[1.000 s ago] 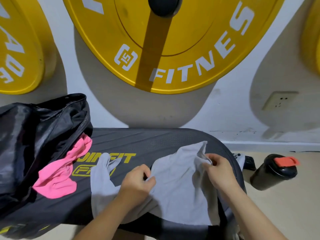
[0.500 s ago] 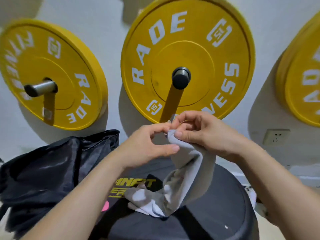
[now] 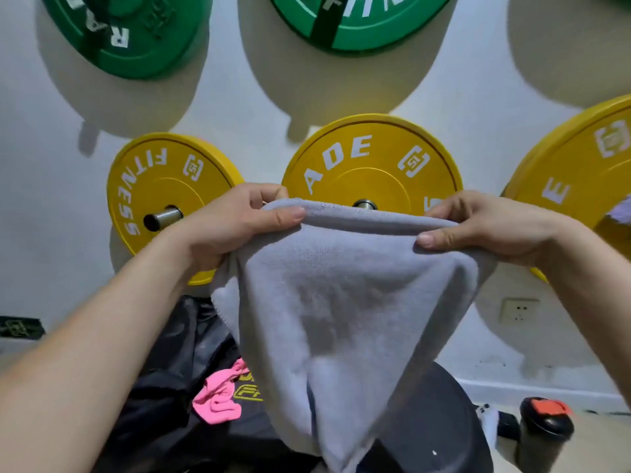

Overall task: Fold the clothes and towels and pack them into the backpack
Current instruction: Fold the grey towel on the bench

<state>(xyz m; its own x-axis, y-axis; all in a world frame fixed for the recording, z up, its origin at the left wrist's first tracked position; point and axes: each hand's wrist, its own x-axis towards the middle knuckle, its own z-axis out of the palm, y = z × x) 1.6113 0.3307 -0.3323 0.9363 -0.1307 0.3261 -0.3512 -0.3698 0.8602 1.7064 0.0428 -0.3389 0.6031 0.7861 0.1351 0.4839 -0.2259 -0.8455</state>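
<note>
Grey towel (image 3: pixel 341 319) held up by its top edge between two bare hands, above a black padded bench (image 3: pixel 440 421).
At one top corner the left hand (image 3: pixel 235 227) pinches the cloth, thumb on the near side; the right hand (image 3: pixel 485 227) pinches the other corner, and the fabric hangs narrowing toward the bench. Lower left lies the black backpack (image 3: pixel 164 370), a pink garment (image 3: pixel 218 397) against it. Yellow weight plates (image 3: pixel 372 165) hang on the wall behind; a dark shaker bottle (image 3: pixel 543 435) stands on the floor at right.
</note>
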